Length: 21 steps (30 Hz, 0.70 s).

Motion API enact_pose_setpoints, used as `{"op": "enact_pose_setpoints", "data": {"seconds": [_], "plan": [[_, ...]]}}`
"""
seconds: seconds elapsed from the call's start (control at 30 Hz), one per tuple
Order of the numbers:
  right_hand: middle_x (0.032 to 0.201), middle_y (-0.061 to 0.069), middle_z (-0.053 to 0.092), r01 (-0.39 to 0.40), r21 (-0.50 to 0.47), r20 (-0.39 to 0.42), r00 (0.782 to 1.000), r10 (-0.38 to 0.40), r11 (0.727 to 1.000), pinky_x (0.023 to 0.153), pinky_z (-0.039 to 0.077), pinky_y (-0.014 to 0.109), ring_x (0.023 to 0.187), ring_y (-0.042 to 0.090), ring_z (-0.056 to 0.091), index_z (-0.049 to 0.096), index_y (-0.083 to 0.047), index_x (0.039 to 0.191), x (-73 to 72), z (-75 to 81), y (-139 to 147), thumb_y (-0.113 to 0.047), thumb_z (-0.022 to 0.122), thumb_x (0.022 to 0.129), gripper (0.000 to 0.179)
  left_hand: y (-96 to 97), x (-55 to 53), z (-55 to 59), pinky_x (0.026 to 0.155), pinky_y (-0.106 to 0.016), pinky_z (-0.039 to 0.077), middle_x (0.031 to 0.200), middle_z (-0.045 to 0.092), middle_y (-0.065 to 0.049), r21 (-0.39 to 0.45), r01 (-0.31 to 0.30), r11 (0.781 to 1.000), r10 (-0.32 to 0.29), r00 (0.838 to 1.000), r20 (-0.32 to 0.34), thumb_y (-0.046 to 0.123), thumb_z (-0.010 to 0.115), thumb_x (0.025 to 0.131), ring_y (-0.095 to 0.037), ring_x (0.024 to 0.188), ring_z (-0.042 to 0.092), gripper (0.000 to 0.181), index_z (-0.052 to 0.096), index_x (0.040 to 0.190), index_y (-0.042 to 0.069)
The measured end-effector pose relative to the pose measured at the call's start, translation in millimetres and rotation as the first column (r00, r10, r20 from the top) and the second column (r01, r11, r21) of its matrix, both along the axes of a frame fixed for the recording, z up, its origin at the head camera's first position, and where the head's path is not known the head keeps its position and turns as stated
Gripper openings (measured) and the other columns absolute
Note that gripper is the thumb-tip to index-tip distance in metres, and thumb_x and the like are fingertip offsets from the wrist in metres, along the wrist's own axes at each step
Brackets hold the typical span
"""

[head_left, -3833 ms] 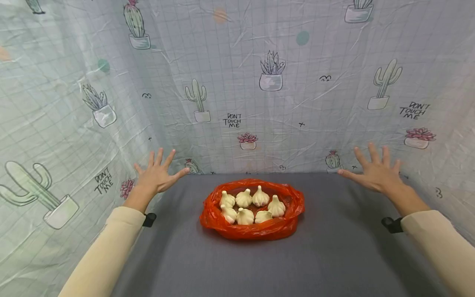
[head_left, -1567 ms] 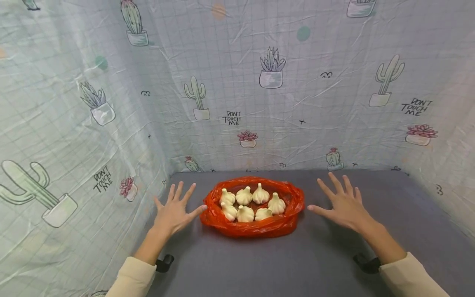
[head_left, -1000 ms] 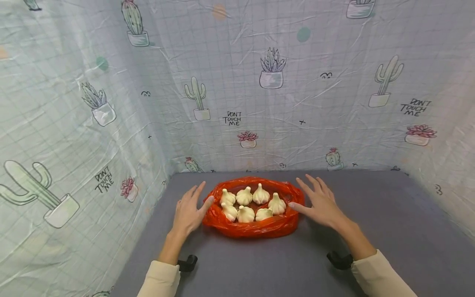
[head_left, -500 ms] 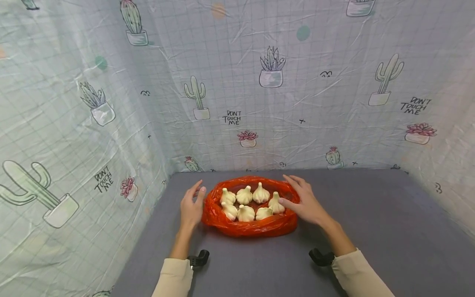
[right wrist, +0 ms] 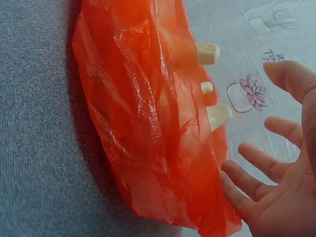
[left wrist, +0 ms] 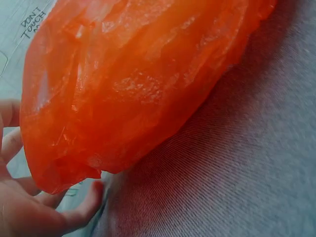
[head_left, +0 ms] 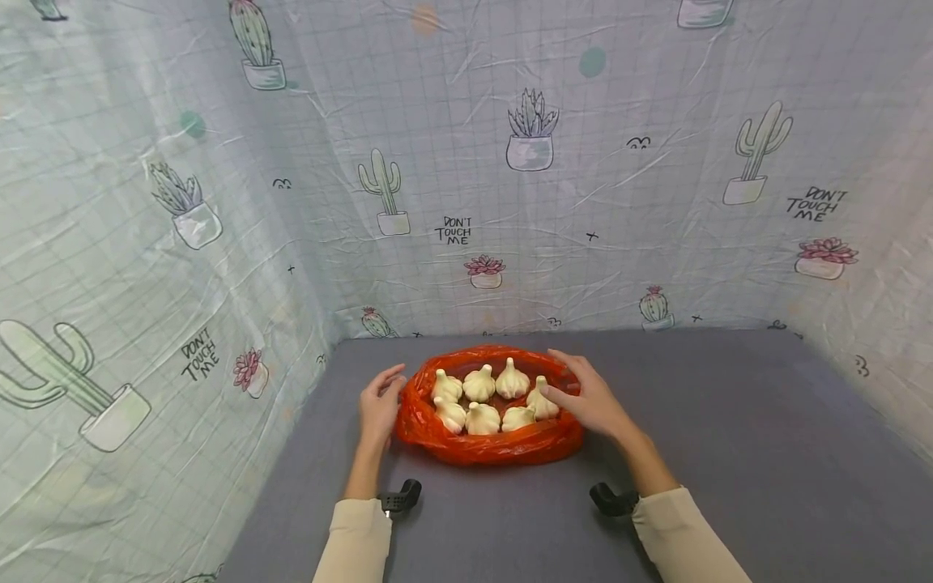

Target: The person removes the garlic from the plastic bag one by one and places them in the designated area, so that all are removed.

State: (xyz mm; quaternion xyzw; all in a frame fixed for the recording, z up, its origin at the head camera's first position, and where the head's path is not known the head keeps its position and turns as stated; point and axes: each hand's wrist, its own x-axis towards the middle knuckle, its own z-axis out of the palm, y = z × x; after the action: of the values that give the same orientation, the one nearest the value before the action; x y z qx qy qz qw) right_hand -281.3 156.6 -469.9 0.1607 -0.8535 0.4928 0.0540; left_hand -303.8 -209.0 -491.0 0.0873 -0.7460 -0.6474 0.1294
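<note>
A red plastic bag [head_left: 503, 450], its rim rolled down, sits on the grey table with several white garlic bulbs [head_left: 482, 419] inside. My left hand [head_left: 377, 411] is at the bag's left end, fingers gently bent; in the left wrist view its fingers reach behind and under the crinkled plastic [left wrist: 123, 94]. At the right end, my right hand [head_left: 594, 402] has its thumb over the rim beside the rightmost bulb. The right wrist view shows that hand's fingers spread, fingertips right at the bag's edge, with garlic stems [right wrist: 208, 53] poking above the rim.
The grey tabletop [head_left: 503, 526] extends around the bag. Behind and at the sides hangs a pale sheet [head_left: 598, 202] printed with cacti. Black wrist cameras are strapped on both wrists, the left one [head_left: 401, 495] and the right one [head_left: 614, 500], below cream sleeves.
Both hands have come down and inward from wide apart to the two ends of the bag, their fingers less spread in the head view. The bag and garlic have stayed in place.
</note>
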Motion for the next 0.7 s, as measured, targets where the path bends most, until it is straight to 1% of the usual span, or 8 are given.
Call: {"op": "enact_pose_setpoints", "data": {"seconds": [0.07, 0.17, 0.23, 0.33, 0.37, 0.47, 0.57, 0.7], "plan": [[0.142, 0.022, 0.051, -0.001, -0.007, 0.006, 1.0, 0.001, 1.0, 0.105, 0.047, 0.06, 0.126, 0.042, 0.055, 0.045, -0.013, 0.154, -1.9, -2.7, -0.2, -0.031, 0.072, 0.096, 0.067, 0.8, -1.1, -1.6, 0.091, -0.026, 0.053, 0.133, 0.066, -0.018, 0.001, 0.016, 1.0, -0.016, 1.0, 0.013, 0.019, 0.06, 0.103, -0.026, 0.118, 0.062, 0.033, 0.069, 0.133, 0.011], [0.138, 0.022, 0.054, -0.004, -0.006, 0.012, 1.0, 0.004, 1.0, 0.104, 0.048, 0.059, 0.124, 0.041, 0.057, 0.047, -0.011, 0.152, -3.9, -5.7, -0.1, -0.03, 0.073, 0.095, 0.065, 0.4, -2.6, -3.6, 0.103, -0.037, 0.049, 0.133, 0.067, -0.017, -0.014, 0.049, 0.999, -0.049, 0.998, 0.025, 0.02, 0.061, 0.102, -0.027, 0.123, 0.061, 0.033, 0.069, 0.133, 0.011], [0.138, 0.022, 0.054, -0.009, 0.004, 0.02, 1.0, 0.009, 1.0, 0.104, 0.048, 0.059, 0.123, 0.041, 0.057, 0.048, -0.011, 0.151, -4.4, -6.9, 0.0, -0.031, 0.073, 0.095, 0.065, -0.9, -3.5, -4.7, 0.107, -0.042, 0.047, 0.133, 0.067, -0.014, -0.011, 0.07, 0.997, -0.07, 0.997, 0.041, 0.021, 0.061, 0.102, -0.026, 0.125, 0.06, 0.033, 0.069, 0.133, 0.013], [0.139, 0.021, 0.054, -0.011, 0.027, 0.042, 0.999, 0.01, 1.0, 0.102, 0.049, 0.058, 0.124, 0.04, 0.057, 0.049, -0.012, 0.151, -4.7, -8.2, -0.2, -0.035, 0.073, 0.094, 0.066, -4.2, -4.9, -7.3, 0.109, -0.045, 0.045, 0.135, 0.066, -0.014, -0.011, 0.096, 0.995, -0.095, 0.994, 0.06, 0.021, 0.061, 0.103, -0.027, 0.127, 0.059, 0.034, 0.068, 0.135, 0.014], [0.14, 0.021, 0.054, -0.014, 0.032, 0.052, 0.999, 0.012, 0.999, 0.101, 0.049, 0.058, 0.124, 0.04, 0.057, 0.049, -0.013, 0.151, -4.9, -8.5, -0.4, -0.036, 0.073, 0.094, 0.066, -5.1, -5.9, -7.9, 0.108, -0.044, 0.046, 0.136, 0.066, -0.015, -0.008, 0.102, 0.995, -0.102, 0.992, 0.068, 0.02, 0.06, 0.103, -0.027, 0.128, 0.059, 0.035, 0.067, 0.136, 0.014], [0.141, 0.022, 0.053, -0.021, 0.04, 0.072, 0.997, 0.018, 0.999, 0.099, 0.05, 0.057, 0.124, 0.041, 0.057, 0.049, -0.012, 0.151, -5.7, -9.1, -0.1, -0.036, 0.072, 0.095, 0.065, -6.4, -6.7, -9.3, 0.101, -0.035, 0.049, 0.136, 0.066, -0.015, -0.004, 0.118, 0.993, -0.118, 0.99, 0.08, 0.02, 0.062, 0.102, -0.027, 0.126, 0.06, 0.036, 0.067, 0.137, 0.013], [0.14, 0.022, 0.054, -0.028, 0.041, 0.073, 0.997, 0.025, 0.999, 0.098, 0.05, 0.057, 0.123, 0.041, 0.057, 0.051, -0.01, 0.149, -7.2, -9.9, 0.8, -0.035, 0.073, 0.094, 0.064, -5.4, -6.9, -8.5, 0.093, -0.025, 0.049, 0.134, 0.068, -0.014, 0.004, 0.126, 0.992, -0.126, 0.989, 0.08, 0.017, 0.064, 0.1, -0.024, 0.124, 0.061, 0.035, 0.068, 0.135, 0.012], [0.138, 0.02, 0.056, -0.037, 0.054, 0.07, 0.997, 0.033, 0.998, 0.098, 0.05, 0.056, 0.121, 0.038, 0.058, 0.053, -0.009, 0.148, -8.4, -13.5, 0.9, -0.033, 0.074, 0.093, 0.064, -4.6, -6.7, -9.4, 0.092, -0.024, 0.05, 0.129, 0.07, -0.012, 0.004, 0.137, 0.991, -0.137, 0.987, 0.083, 0.016, 0.066, 0.098, -0.021, 0.12, 0.061, 0.031, 0.073, 0.129, 0.014]]}}
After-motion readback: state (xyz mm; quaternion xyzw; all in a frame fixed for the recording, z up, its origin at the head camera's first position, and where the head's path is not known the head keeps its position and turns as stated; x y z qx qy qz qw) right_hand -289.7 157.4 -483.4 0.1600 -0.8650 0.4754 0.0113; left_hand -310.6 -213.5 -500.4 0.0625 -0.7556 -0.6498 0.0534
